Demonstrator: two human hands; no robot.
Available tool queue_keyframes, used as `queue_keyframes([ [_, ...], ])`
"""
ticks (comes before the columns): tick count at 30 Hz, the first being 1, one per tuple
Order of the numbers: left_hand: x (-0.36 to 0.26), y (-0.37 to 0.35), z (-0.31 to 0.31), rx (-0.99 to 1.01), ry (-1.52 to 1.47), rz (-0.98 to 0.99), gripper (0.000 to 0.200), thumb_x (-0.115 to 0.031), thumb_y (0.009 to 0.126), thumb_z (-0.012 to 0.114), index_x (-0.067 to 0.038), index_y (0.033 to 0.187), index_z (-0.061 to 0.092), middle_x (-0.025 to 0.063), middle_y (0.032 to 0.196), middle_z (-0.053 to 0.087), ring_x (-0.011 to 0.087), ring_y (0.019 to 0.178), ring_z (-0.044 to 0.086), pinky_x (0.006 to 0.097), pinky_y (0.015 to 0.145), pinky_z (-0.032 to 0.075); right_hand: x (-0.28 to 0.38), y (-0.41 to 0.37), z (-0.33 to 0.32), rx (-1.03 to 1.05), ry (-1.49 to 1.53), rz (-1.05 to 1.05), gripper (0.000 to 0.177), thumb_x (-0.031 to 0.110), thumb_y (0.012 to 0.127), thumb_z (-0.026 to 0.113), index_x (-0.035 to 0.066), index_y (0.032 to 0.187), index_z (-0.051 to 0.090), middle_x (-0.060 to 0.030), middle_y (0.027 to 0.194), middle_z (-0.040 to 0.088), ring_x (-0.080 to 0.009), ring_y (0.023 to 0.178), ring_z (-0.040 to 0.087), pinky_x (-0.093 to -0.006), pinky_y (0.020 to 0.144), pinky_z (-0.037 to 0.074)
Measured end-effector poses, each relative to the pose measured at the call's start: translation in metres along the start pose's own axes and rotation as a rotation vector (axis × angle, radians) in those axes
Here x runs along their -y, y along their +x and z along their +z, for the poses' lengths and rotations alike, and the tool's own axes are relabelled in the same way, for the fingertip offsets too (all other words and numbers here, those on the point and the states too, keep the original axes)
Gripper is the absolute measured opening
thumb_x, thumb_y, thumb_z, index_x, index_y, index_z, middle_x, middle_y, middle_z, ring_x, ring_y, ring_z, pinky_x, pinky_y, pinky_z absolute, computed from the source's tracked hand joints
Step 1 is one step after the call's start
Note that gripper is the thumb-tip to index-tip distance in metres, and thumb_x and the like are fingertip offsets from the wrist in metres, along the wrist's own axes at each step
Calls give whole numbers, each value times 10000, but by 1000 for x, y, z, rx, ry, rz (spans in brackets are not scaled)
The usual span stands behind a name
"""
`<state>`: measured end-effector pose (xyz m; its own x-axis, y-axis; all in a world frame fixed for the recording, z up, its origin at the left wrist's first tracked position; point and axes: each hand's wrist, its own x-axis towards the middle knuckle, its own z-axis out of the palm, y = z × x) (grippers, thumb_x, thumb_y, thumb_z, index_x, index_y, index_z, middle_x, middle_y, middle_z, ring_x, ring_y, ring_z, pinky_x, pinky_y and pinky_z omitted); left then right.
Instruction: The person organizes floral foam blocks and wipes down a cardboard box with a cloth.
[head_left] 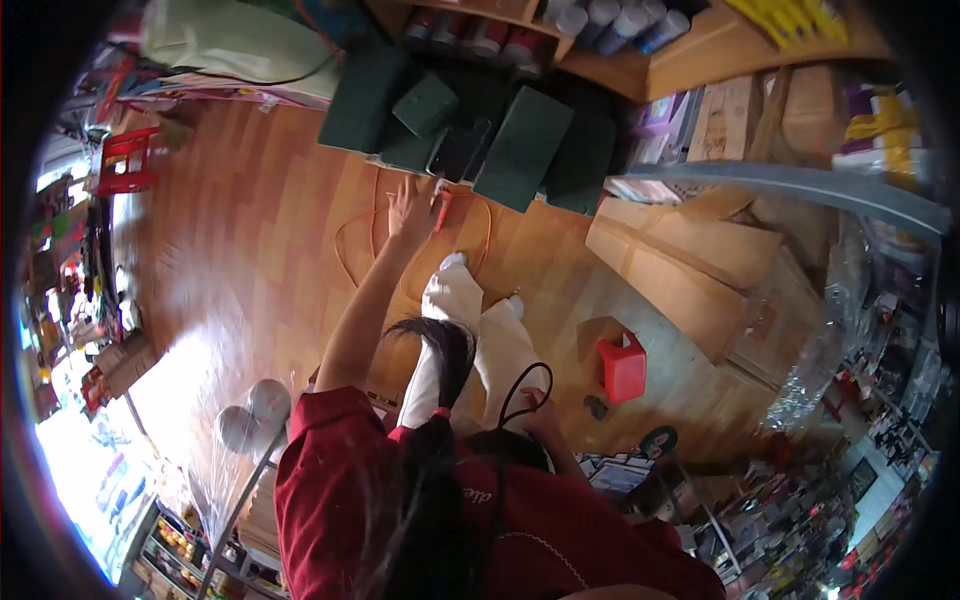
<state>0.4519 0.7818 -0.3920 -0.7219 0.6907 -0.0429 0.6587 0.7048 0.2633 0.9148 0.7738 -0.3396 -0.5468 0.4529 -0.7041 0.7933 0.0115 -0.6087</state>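
My left hand (408,212) reaches forward over the wooden floor with its fingers spread. Just right of its fingertips is a small orange-red piece (442,212), close to a thin orange cord (487,222) that lies in loops on the floor. Beyond the fingertips, a black flat device (460,150) rests among dark green boxes (524,148). Down by my lap, my right hand (541,412) is closed at the side of a black looped strap (520,385). Part of that hand is hidden by my body and sleeve.
A red plastic stool (622,367) stands on the floor to the right. Behind it lie large cardboard boxes (680,262) and clear plastic wrap (815,350). Wooden shelves (700,62) with cans are at the front. A red chair (128,160) stands far left.
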Motion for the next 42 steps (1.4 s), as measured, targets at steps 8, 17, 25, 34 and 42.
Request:
queue_keyframes([
  [8, 0, 57, 69, -215, 50, 67, 364, -338, 809, 583, -114, 1088, 518, 122, 1051, 528, 285, 946, 534, 409, 780, 438, -3, 101, 1, -352, 3, -36, 143, 57, 815, 534, 40, 941, 598, -128, 837, 611, -245, 780, 602, -322, 697, 467],
  [17, -20, 92, 109, -465, 177, -80, 728, -581, 637, 673, -7, 1060, 526, 127, 973, 524, 291, 906, 545, 389, 738, 479, -38, 233, 21, -458, 52, -272, 123, 27, 795, 514, 28, 868, 613, -137, 836, 623, -283, 754, 613, -326, 681, 482],
  [25, -27, 108, 116, -424, 258, -179, 666, -604, 611, 675, 3, 878, 609, 143, 947, 555, 303, 942, 565, 412, 641, 542, -81, 338, 41, -592, 6, -564, 96, 26, 796, 529, 24, 870, 590, -142, 825, 603, -321, 766, 585, -372, 691, 464],
  [34, -8, 38, 69, -448, 139, -138, 582, -501, 620, 718, -36, 963, 647, 115, 929, 603, 282, 815, 618, 384, 700, 500, -73, 430, 42, -385, 93, -540, 122, 61, 820, 520, 60, 896, 615, -134, 793, 613, -258, 704, 612, -339, 631, 464],
  [42, 93, -63, 108, -324, 12, -676, 681, -527, 620, 722, 2, 1038, 627, 104, 922, 598, 275, 804, 619, 374, 720, 497, -72, 476, 31, -323, -37, -519, 110, 74, 842, 522, 31, 891, 611, -59, 714, 591, -128, 646, 565, -281, 634, 449],
])
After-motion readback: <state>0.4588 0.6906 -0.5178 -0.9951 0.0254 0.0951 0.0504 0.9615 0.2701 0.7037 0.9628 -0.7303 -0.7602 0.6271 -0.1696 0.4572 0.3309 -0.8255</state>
